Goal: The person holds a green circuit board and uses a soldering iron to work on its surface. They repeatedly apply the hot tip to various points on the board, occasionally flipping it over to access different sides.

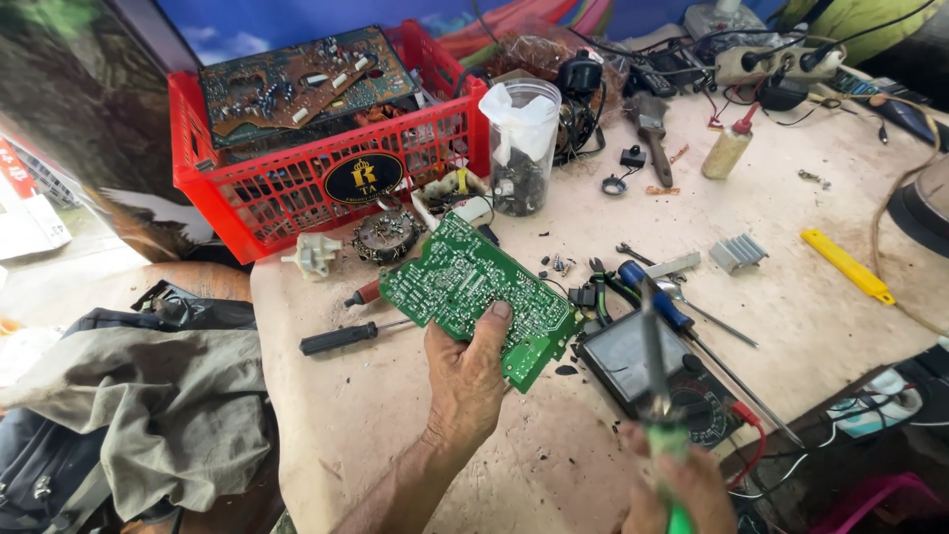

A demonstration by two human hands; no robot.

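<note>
Green circuit board (476, 297) in left hand (465, 381), soldering iron (654, 371) in right hand (682, 489).

right hand (682, 489) cut off below, tool (654, 366) perhaps blurred

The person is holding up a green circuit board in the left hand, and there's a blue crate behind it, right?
Not quite: the crate is red, not blue. The head view shows the left hand holding up the green circuit board, with the crate behind it.

circuit board (474, 297): glossy green laminate in my left hand (470, 381)
crate (297, 188): shiny red plastic
tabletop (395, 415): matt, rough, stained
</note>
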